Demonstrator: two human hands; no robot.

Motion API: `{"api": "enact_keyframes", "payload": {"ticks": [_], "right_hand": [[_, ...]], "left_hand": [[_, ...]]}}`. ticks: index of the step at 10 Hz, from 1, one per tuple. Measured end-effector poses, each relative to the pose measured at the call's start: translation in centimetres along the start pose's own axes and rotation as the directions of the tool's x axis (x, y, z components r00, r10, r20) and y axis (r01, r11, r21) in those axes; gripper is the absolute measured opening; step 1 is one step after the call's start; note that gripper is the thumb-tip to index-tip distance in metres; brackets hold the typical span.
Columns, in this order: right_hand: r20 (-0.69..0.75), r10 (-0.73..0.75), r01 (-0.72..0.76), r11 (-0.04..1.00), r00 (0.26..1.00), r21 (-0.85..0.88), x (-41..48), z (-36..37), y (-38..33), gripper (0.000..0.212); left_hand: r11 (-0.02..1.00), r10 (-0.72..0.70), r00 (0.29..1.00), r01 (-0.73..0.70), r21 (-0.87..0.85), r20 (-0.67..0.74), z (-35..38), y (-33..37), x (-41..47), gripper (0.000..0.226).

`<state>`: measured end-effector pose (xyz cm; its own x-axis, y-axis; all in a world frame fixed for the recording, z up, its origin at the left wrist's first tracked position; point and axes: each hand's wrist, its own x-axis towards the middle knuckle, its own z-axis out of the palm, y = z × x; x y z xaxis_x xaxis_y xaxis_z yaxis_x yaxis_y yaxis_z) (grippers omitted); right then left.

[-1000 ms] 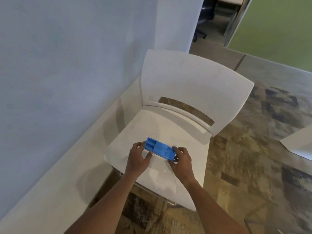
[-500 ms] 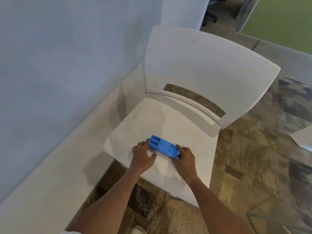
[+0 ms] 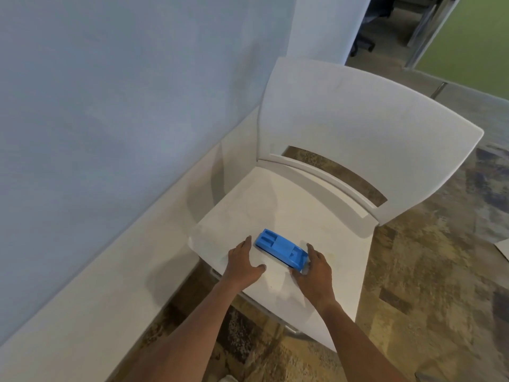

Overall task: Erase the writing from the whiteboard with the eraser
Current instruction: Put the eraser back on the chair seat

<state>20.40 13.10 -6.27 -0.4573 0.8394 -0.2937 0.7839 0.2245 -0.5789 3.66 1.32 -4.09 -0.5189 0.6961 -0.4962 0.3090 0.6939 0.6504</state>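
- A blue eraser [image 3: 281,249] lies flat on the front part of a white chair [image 3: 358,139] seat, its long axis running from upper left to lower right across the view.
- The left hand [image 3: 243,264] rests palm-down just beside the eraser's upper-left end, fingers [image 3: 246,244] spread and holding nothing.
- The right hand [image 3: 315,267] sits against the lower-right end, fingers loosely open; whether they touch the plastic cannot be told.
- The eraser lies between the two hands, with the right hand nearer, likely the one to lift it.
- No whiteboard is in view.
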Motion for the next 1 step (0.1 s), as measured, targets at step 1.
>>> {"api": "enact_keyframes", "payload": {"ticks": [1], "right_hand": [[-0.079,0.009,-0.005,0.999,0.997,0.049,-1.28,-0.54,-1.56,0.079]], "left_hand": [[0.998,-0.03,0.999,0.028,-0.064,-0.032,-1.28,-1.25,-1.61,0.088]]}}
